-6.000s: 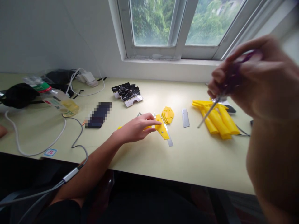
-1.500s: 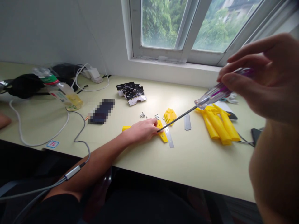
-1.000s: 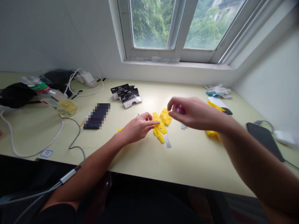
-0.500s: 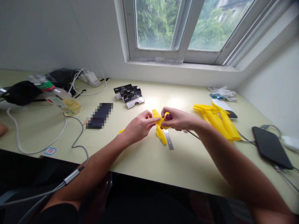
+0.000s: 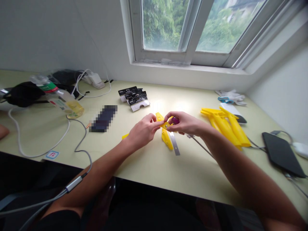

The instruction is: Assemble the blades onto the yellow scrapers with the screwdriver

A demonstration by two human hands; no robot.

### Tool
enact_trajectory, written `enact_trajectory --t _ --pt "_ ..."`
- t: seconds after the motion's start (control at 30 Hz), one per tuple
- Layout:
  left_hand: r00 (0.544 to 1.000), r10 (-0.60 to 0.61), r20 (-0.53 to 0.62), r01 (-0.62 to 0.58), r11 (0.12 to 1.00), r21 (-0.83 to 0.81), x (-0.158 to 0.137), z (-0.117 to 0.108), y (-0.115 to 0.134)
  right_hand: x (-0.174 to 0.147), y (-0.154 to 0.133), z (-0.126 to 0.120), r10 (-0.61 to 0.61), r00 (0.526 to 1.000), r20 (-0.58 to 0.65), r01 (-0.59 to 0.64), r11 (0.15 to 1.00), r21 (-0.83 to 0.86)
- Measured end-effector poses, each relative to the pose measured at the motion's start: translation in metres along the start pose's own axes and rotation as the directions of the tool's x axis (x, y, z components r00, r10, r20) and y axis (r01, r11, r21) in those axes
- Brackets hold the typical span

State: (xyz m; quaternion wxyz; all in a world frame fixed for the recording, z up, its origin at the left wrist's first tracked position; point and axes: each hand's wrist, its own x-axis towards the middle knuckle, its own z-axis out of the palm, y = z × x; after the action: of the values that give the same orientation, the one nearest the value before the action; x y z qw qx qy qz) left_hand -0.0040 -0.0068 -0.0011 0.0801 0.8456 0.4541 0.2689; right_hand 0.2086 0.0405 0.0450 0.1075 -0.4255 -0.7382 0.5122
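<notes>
My left hand (image 5: pixel 144 130) is closed on a yellow plastic piece (image 5: pixel 158 116), its fingertips pressed along one side. Thumb and index finger of my right hand (image 5: pixel 184 123) pinch close to a small shiny screw (image 5: pixel 166 126) on that piece. Tucked in my right palm is a screwdriver with a purple handle (image 5: pixel 175 120); its thin metal shaft (image 5: pixel 203 147) points back under the wrist. Below the fingers, a second yellow arm with holes (image 5: pixel 166 140) and a flat metal blade strip (image 5: pixel 175 145) stick out towards me.
Several yellow tubular parts (image 5: pixel 228 128) lie right, near a black phone (image 5: pixel 282 154) with cables. Black printed cards (image 5: pixel 136 98) lie behind my hands. A blurred dark rectangle (image 5: pixel 103 118), a drink bottle (image 5: pixel 64 101) and white cables are left. Gloves (image 5: pixel 232 97) rest at the back right.
My right fingertips have shifted slightly on the yellow piece, and the screw now shows. More of the screwdriver shaft is visible. The view has moved a little.
</notes>
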Motion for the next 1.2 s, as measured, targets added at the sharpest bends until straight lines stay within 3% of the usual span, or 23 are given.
enact_trajectory --t 0.27,0.53,0.73,0.87,0.93,1.0,1.1,1.2 --pt "0.999 -0.036 0.001 0.036 0.999 -0.04 -0.001 0.002 -0.002 0.002 -0.004 0.01 -0.056 0.988 -0.144 0.023 0.974 -0.224" --pt "0.999 -0.052 0.006 0.052 0.998 -0.029 0.0 0.003 -0.007 0.0 -0.006 0.024 -0.227 0.949 -0.221 0.049 0.794 -0.606" --pt "0.998 -0.062 0.01 0.062 0.998 0.004 0.0 0.004 -0.01 -0.001 -0.01 0.021 -0.215 0.93 -0.299 -0.036 0.756 -0.654" --pt "0.98 -0.165 -0.109 0.171 0.984 0.041 0.005 -0.011 -0.025 0.0 -0.012 0.006 -0.217 0.897 -0.386 -0.062 0.801 -0.595" --pt "0.942 -0.253 -0.219 0.272 0.96 0.063 0.007 -0.022 -0.037 0.008 -0.011 0.003 -0.207 0.908 -0.363 -0.058 0.798 -0.6" --pt "0.902 -0.314 -0.295 0.347 0.935 0.066 0.009 -0.03 -0.048 0.023 -0.009 0.005 -0.167 0.95 -0.265 -0.038 0.778 -0.627" --pt "0.878 -0.353 -0.325 0.39 0.919 0.056 0.009 -0.035 -0.059 0.053 -0.007 0.018 -0.117 0.985 -0.127 0.005 0.754 -0.657" --pt "0.87 -0.36 -0.336 0.399 0.915 0.053 0.009 -0.034 -0.062 0.081 -0.009 0.031 -0.114 0.99 -0.081 0.032 0.745 -0.667"
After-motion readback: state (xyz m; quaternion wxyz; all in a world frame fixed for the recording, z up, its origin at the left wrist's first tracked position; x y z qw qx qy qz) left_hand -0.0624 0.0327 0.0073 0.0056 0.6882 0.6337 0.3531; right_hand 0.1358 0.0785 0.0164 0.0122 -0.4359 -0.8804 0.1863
